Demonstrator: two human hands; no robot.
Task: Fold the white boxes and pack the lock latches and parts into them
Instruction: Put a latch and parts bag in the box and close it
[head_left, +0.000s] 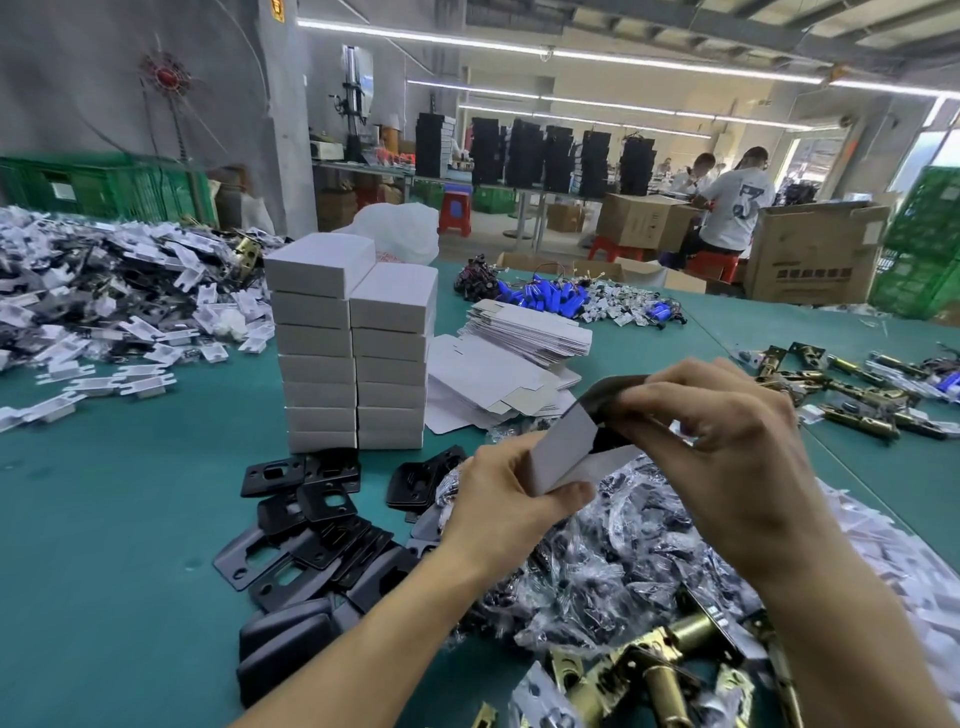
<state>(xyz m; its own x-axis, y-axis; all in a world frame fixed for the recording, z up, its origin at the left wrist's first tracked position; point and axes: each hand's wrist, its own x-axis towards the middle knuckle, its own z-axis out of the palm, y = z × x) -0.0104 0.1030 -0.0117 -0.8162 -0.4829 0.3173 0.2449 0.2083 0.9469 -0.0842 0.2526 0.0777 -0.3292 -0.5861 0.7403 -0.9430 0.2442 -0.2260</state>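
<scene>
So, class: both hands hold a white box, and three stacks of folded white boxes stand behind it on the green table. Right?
Not quite. The head view shows two stacks of folded white boxes, not three. The rest stands: the left hand and right hand hold a white box, with the stacks behind it on the green table.

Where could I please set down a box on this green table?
Bare green mat lies front-left, between the heap of white plastic pieces, the stacked white cardboard boxes and the black metal plates; also between the flat cardboard blanks and the brass latches. Crowded: clear bagged parts.
</scene>
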